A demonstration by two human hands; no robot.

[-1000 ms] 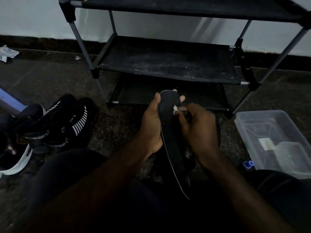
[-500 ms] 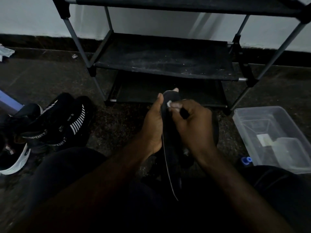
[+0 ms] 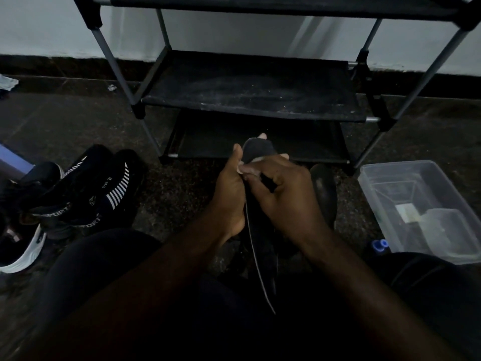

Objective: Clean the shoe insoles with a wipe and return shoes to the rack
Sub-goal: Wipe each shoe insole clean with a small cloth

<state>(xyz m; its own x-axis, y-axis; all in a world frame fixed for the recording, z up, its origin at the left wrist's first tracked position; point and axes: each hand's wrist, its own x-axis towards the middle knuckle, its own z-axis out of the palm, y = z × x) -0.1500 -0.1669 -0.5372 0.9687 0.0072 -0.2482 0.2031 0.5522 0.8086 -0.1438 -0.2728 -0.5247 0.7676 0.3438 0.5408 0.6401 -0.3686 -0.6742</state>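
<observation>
A long black insole [image 3: 257,152] stands on edge between my knees, its pale rim running down toward my lap. My left hand [image 3: 230,194] grips it from the left, thumb up along its side and fingertips showing behind the top. My right hand [image 3: 281,194] presses a small white wipe [image 3: 253,160] against the upper part of the insole, fingers curled round the wipe. A dark shoe [image 3: 324,194] lies on the floor just behind my right hand. The black shoe rack [image 3: 250,89] stands ahead with bare shelves.
Black sport shoes with white stripes [image 3: 104,194] and a white-soled shoe [image 3: 23,254] lie on the floor at the left. A clear plastic box [image 3: 421,204] sits on the right, a blue cap [image 3: 380,243] beside it. Scraps of paper [image 3: 7,82] lie near the wall.
My right hand has slid the wipe up the insole toward its top end, and both hands with the insole have drifted slightly left in view.
</observation>
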